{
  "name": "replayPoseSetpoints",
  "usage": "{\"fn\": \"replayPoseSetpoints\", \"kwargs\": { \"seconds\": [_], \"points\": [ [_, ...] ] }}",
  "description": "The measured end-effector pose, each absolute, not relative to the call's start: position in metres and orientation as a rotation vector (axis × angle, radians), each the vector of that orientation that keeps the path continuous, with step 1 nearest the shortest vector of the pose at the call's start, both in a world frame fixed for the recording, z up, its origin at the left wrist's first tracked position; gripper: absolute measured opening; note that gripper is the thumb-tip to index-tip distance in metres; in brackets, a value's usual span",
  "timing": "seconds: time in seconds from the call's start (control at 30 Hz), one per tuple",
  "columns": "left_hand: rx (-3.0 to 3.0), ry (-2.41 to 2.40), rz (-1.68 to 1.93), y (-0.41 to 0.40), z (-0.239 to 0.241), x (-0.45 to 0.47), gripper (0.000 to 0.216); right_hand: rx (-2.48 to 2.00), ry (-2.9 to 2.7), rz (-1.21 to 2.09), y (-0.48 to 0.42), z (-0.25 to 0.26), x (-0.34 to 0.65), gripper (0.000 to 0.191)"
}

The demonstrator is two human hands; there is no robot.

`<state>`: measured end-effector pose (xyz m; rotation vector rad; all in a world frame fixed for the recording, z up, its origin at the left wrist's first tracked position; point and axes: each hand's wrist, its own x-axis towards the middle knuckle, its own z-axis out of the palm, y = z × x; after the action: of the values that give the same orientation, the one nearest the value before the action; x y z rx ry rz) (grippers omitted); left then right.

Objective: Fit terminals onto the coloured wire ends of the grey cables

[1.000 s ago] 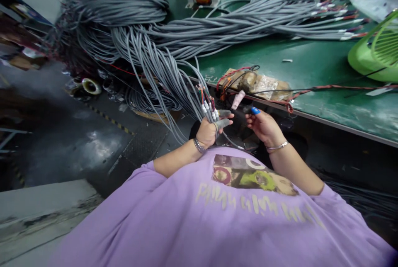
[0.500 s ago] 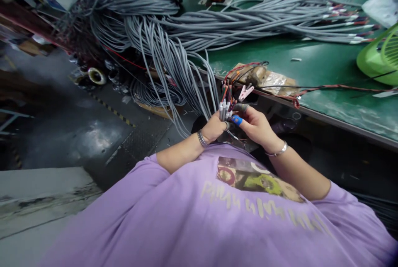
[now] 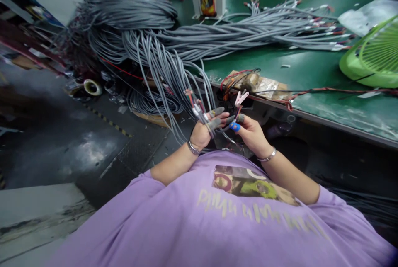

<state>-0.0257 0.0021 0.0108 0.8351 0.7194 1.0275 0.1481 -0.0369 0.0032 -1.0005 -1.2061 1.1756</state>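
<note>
Green workbench bore grey cables, dark floor lay left of it, before it left hand clasped cable bunch, right hand, since drawn away, pinched cable end

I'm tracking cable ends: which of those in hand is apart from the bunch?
The cable end pinched by the right hand, at its blue-covered thumb; the other held ends are bunched in the left hand.

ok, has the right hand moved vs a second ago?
Yes. Judged against the taped cardboard on the bench edge, the right hand has shifted leftward and slightly down in the view, closer to the left hand.
</note>
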Motion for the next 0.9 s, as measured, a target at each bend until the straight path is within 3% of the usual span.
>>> {"fn": "replayPoseSetpoints", "kwargs": {
  "seconds": [0.13,0.37,0.7,0.9],
  "points": [
    [0.821,0.862,1.179,0.001,0.017,-0.026,0.041,-1.045,-1.209,1.229,-0.035,0.001,0.158,0.031],
    [0.984,0.97,0.989,-0.008,0.023,-0.007,0.043,-1.094,-1.057,1.42,-0.029,-0.008,0.135,0.043],
    [1.033,1.091,0.985,0.003,0.008,-0.007,0.039,-1.233,-1.287,1.147,-0.024,-0.011,0.159,0.026],
    [1.24,0.966,0.876,0.003,0.002,-0.009,0.036,-1.102,-1.226,1.267,-0.019,0.007,0.154,0.036]
  ]
}}
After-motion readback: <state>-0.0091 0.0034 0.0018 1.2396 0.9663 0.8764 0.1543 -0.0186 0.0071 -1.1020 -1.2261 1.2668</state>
